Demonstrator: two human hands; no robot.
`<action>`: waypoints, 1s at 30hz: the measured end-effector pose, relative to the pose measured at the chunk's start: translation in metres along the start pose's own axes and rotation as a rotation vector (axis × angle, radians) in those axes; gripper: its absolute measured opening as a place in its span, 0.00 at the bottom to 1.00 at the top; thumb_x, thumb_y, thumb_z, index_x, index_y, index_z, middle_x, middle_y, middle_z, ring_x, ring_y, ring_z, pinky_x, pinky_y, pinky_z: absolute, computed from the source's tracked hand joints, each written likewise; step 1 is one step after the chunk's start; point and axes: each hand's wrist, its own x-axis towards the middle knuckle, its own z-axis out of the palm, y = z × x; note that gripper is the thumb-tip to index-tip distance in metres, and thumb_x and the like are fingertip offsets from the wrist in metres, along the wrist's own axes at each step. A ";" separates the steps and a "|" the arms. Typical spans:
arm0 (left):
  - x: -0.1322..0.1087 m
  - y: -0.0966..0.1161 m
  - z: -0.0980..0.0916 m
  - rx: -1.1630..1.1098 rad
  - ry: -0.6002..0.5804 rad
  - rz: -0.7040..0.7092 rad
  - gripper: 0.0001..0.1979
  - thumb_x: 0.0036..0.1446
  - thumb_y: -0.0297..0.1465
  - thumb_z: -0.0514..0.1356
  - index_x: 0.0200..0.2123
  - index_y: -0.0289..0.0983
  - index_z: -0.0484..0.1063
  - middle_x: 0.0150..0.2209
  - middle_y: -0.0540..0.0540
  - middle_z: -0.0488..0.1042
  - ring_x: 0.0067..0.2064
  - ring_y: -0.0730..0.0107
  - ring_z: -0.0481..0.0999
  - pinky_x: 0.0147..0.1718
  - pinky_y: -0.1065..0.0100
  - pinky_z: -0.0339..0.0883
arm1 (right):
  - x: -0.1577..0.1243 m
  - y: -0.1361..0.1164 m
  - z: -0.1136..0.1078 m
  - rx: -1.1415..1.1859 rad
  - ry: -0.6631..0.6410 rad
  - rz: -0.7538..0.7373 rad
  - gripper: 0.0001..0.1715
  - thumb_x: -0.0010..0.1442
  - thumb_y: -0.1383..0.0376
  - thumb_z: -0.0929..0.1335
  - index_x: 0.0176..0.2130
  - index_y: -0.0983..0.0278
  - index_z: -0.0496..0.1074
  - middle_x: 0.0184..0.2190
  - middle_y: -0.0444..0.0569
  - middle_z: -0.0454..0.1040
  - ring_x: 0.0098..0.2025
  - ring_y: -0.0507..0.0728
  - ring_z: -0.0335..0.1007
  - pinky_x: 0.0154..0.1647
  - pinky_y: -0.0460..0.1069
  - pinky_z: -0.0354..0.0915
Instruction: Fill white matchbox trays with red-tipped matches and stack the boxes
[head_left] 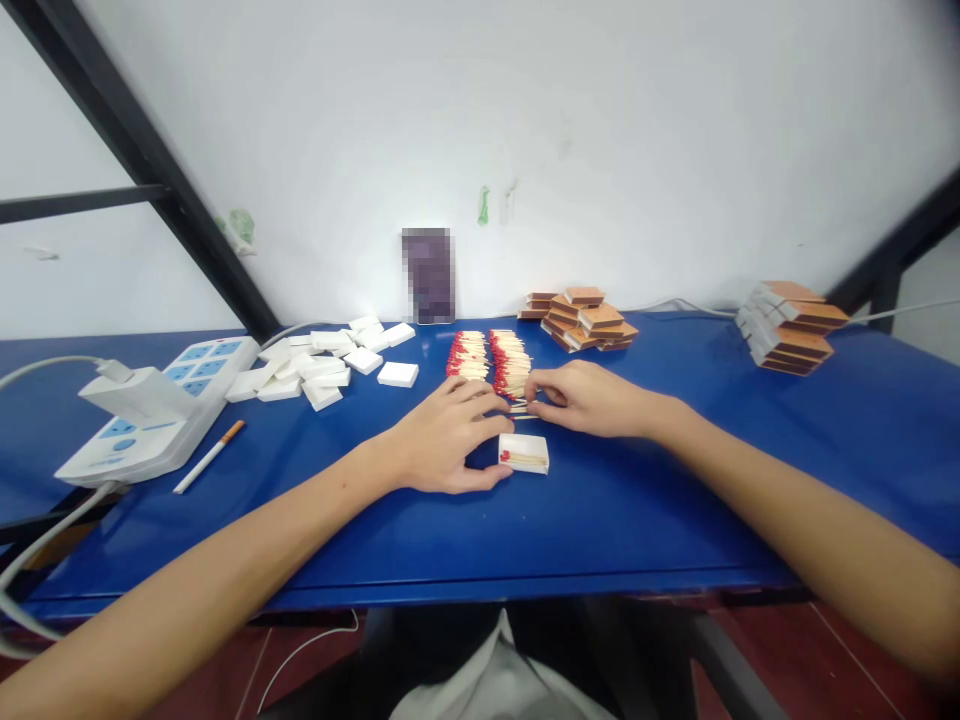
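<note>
A small white matchbox tray lies on the blue table with a few red-tipped matches inside. My left hand rests palm down at its left, fingers spread and the thumb by the tray's edge. Just behind the tray, my right hand has thumb and fingertips pinched at the ends of several loose matches; how many it grips is hidden. Beyond the hands lie two piles of matches, a left pile and a right pile, heads pointing left.
White trays are heaped at the back left, near a power strip and a cigarette. Brown matchbox sleeves stand stacked at the back, with another stack farther right. A blurred dark rectangle leans against the wall.
</note>
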 end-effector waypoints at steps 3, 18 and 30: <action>0.000 0.001 0.000 0.015 -0.010 -0.012 0.19 0.62 0.45 0.58 0.47 0.37 0.75 0.52 0.39 0.75 0.54 0.51 0.71 0.53 0.51 0.60 | 0.000 -0.001 0.001 0.009 -0.014 0.013 0.10 0.65 0.58 0.66 0.40 0.62 0.72 0.23 0.41 0.67 0.23 0.50 0.57 0.28 0.47 0.47; 0.000 0.000 0.002 -0.033 -0.001 -0.007 0.21 0.60 0.44 0.59 0.50 0.37 0.75 0.51 0.39 0.77 0.53 0.53 0.73 0.54 0.52 0.60 | 0.002 -0.001 0.004 0.035 -0.006 -0.030 0.09 0.66 0.61 0.65 0.40 0.62 0.72 0.24 0.42 0.68 0.24 0.50 0.58 0.28 0.46 0.47; -0.001 0.001 0.001 0.001 -0.022 -0.021 0.22 0.61 0.45 0.60 0.52 0.38 0.74 0.56 0.38 0.73 0.57 0.48 0.70 0.55 0.49 0.60 | 0.002 0.008 0.005 -0.014 0.034 0.028 0.08 0.63 0.62 0.65 0.39 0.62 0.71 0.24 0.42 0.68 0.24 0.51 0.57 0.29 0.47 0.48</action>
